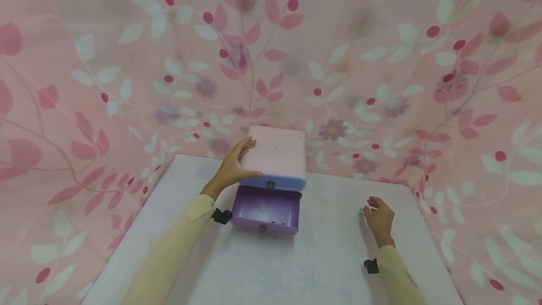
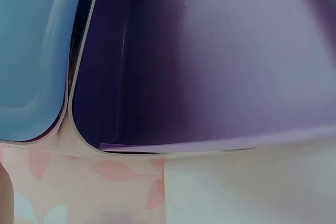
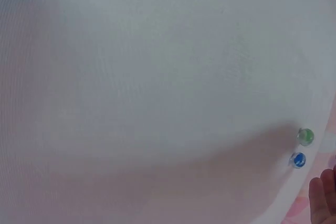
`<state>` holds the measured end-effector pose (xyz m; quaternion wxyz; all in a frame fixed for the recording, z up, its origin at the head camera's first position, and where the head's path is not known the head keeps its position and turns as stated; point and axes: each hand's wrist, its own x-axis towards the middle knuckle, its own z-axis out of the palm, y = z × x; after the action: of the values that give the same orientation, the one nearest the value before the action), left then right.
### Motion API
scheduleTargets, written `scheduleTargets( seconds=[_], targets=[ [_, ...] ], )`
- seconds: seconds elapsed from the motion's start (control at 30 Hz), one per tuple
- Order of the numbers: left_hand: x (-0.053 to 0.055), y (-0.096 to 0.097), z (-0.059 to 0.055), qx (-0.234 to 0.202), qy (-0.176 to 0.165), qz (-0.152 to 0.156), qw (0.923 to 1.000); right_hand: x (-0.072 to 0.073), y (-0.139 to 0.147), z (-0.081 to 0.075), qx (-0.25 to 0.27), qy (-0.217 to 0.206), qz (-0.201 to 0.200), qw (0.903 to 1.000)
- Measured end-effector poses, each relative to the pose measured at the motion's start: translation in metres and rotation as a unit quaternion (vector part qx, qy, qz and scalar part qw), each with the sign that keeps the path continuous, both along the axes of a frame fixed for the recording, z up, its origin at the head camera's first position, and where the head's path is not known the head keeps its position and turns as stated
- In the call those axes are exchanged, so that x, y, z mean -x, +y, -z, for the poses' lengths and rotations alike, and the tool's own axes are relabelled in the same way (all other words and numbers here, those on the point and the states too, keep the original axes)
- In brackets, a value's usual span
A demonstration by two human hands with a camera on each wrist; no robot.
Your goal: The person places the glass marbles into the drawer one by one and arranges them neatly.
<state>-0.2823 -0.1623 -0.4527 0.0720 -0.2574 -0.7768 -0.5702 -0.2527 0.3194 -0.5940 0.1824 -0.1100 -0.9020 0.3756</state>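
A small two-drawer chest [image 1: 277,149] with a pink top stands at the back of the table. My left hand [image 1: 232,166] holds its left side, thumb at the front top edge and fingers farther back. The blue upper drawer [image 1: 292,184] is closed; the purple lower drawer [image 1: 258,206] is pulled out. Two small round things lie in it near its front. My right hand [image 1: 381,218] hovers at the right, fingers loosely bent, close to some marbles. In the right wrist view a green marble [image 3: 305,137] and a blue marble [image 3: 298,160] lie near the fingertips [image 3: 317,192].
The table [image 1: 334,248] has a pale white cover. Pink cloth [image 1: 360,84] with leaves and flowers hangs behind and around it. Both drawers carry a small metal knob on the front, one knob [image 1: 263,228] being on the purple drawer.
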Motion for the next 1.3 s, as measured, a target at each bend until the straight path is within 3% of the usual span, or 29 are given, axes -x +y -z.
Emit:
scheduleTargets(
  seconds=[0.47,0.67,1.3],
  targets=[
    [0.001,0.001,-0.001,-0.002,0.005,0.003,1.0000,-0.003,0.003,0.014,0.042,-0.078,0.015,0.9960],
    [0.001,0.001,-0.002,-0.002,0.006,0.005,1.0000,-0.006,0.006,0.020,0.028,-0.112,0.005,0.9933],
    [0.001,0.000,0.000,0.000,0.006,0.003,1.0000,0.000,0.003,0.025,-0.029,-0.104,-0.021,0.9940]
  ],
)
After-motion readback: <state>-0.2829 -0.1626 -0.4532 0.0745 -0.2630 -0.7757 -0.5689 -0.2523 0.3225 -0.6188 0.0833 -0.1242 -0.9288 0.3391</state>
